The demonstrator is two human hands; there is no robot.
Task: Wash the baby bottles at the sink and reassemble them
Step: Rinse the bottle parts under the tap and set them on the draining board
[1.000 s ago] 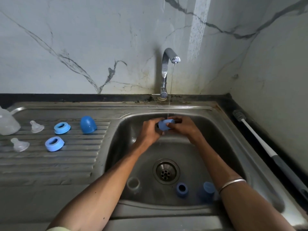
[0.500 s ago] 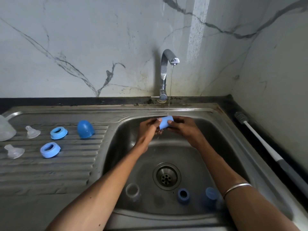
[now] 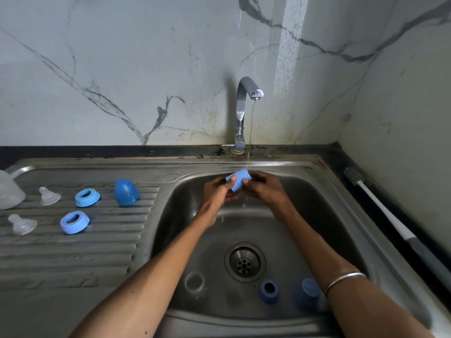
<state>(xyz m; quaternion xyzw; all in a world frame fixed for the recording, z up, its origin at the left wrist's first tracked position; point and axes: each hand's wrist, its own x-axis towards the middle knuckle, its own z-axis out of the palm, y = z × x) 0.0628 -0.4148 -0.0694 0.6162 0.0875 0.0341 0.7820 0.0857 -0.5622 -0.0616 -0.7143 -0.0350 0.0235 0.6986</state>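
Both hands meet over the back of the sink basin, under the tap. Left hand and right hand both grip a light blue bottle cap, fingers curled around it from either side, thumbs on top. Cap lies tilted, one end toward the back rim. Thin water stream from the chrome faucet lands on the cap's right end; drips fall below the hands. Silver bangle on the right wrist.

Basin floor in front of the hands is open down to the drain. Along the front wall of the basin: a clear bottle left of the drain, a dark blue collar ring just right of it, another blue cap beside the right forearm, partly hidden.

Ribbed drainboard on the left: blue dome cap nearest the basin edge, two blue collar rings farther left, two clear silicone nipples near the left edge, all apart from each other. Frosted clear container cut off by the left edge; cannot tell what it is. Front half of the drainboard is bare.

Bottle brush, white handle, lies along the dark counter strip right of the sink, against the wall.

No readable labels or writing on any part.
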